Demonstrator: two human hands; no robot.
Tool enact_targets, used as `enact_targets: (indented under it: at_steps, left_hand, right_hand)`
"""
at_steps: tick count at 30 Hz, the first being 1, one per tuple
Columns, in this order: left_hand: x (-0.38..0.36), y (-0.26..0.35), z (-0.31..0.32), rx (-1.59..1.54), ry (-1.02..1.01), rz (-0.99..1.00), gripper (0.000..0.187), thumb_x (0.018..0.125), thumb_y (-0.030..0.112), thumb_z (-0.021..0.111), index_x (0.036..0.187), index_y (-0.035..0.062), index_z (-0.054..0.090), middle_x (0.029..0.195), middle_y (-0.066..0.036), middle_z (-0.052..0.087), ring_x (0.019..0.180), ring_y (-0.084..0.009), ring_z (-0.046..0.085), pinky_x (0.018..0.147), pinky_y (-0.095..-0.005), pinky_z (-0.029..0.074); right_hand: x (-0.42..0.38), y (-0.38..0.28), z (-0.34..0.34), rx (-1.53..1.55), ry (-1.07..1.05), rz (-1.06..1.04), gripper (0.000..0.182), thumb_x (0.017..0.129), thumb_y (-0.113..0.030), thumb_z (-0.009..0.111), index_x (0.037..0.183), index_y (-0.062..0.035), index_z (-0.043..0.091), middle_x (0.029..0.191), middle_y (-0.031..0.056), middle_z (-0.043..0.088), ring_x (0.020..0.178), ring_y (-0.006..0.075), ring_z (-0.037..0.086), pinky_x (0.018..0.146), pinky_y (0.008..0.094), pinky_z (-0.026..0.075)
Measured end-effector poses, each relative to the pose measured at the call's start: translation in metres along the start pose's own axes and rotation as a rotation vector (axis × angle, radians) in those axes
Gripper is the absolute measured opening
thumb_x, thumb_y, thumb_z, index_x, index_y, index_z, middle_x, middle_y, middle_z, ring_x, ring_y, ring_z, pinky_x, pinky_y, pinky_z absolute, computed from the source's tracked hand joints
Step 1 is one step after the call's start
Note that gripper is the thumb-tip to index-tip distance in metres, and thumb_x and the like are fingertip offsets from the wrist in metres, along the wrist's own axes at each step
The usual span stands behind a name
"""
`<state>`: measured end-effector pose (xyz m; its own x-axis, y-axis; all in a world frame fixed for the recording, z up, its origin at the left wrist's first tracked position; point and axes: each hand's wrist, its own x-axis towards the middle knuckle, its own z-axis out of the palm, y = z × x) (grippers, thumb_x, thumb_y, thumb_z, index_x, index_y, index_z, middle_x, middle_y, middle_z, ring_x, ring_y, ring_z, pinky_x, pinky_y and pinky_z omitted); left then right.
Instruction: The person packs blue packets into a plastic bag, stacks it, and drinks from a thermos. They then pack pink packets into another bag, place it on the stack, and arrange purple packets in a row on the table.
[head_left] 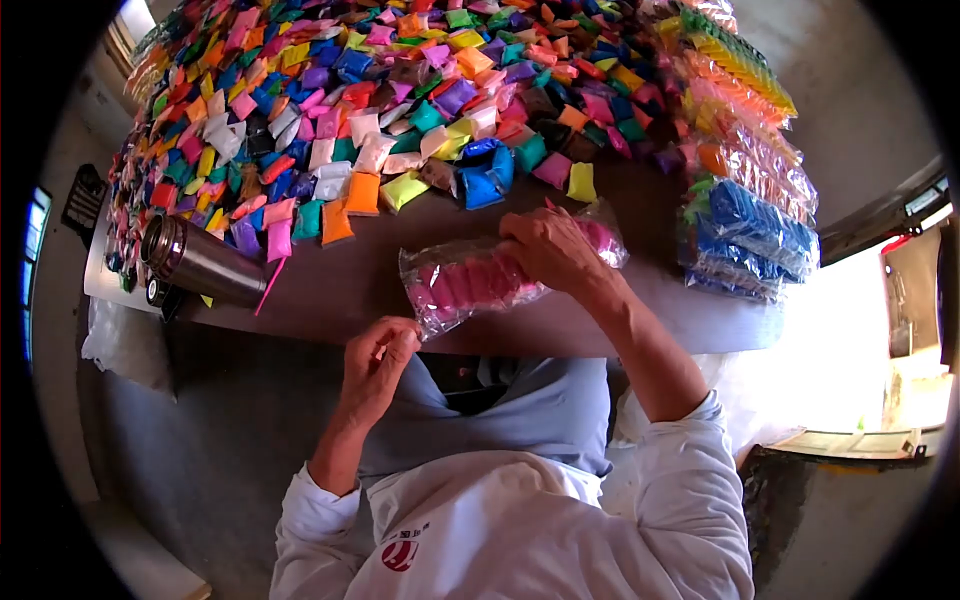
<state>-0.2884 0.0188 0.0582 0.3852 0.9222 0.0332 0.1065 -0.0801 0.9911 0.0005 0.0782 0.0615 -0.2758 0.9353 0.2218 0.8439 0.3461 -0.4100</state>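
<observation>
A long clear plastic bag point(470, 284) filled with a row of small pink packets lies on the dark table near its front edge. Pinched at the bag's lower left corner is my left hand point(382, 352), its fingers closed. My right hand point(555, 245) rests over the right part of the bag with bent fingers, covering some of the pink packets; its fingertips are partly hidden, and a bit of pink shows beside them. Just beyond the bag lie loose packets, among them an orange packet point(363, 194) and a yellow packet point(582, 182).
A wide heap of small coloured packets point(400, 90) covers the table's back and left. Filled clear bags point(750, 235) are stacked along the right edge. A metal thermos point(205, 262) lies tilted at the left, with a thin pink stick point(270, 287) by it.
</observation>
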Motion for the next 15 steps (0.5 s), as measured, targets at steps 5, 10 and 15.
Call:
enact_targets:
  at_steps: [5,10,15]
  left_hand:
    - [0.001,-0.005,-0.003,0.041,0.068,0.006,0.029,0.096,0.027,0.055,0.093,-0.0007,0.062,0.082,-0.004,0.061,0.075,-0.0076,0.055,0.068,-0.0222,0.044]
    - [0.003,-0.005,-0.007,0.045,0.135,0.013,0.031,0.096,0.028,0.054,0.092,-0.0004,0.063,0.074,-0.003,0.061,0.072,-0.0083,0.056,0.066,-0.0227,0.045]
    - [0.007,0.014,-0.001,0.124,0.137,0.081,0.029,0.097,0.027,0.052,0.091,0.0,0.063,0.085,-0.006,0.063,0.076,-0.0108,0.058,0.068,-0.0252,0.047]
  right_hand:
    - [0.006,0.007,0.006,0.059,-0.058,-0.019,0.016,0.086,-0.018,0.061,0.091,-0.0033,0.064,0.085,0.0157,0.065,0.082,0.0335,0.062,0.074,0.0416,0.049]
    - [0.009,0.023,0.021,0.027,-0.13,-0.055,0.025,0.089,-0.029,0.057,0.081,-0.005,0.06,0.077,0.0161,0.063,0.077,0.0358,0.063,0.071,0.0452,0.049]
    - [0.009,0.025,0.026,0.022,-0.113,-0.078,0.025,0.089,-0.029,0.057,0.081,-0.0051,0.06,0.08,0.0159,0.063,0.079,0.0356,0.062,0.07,0.0445,0.049]
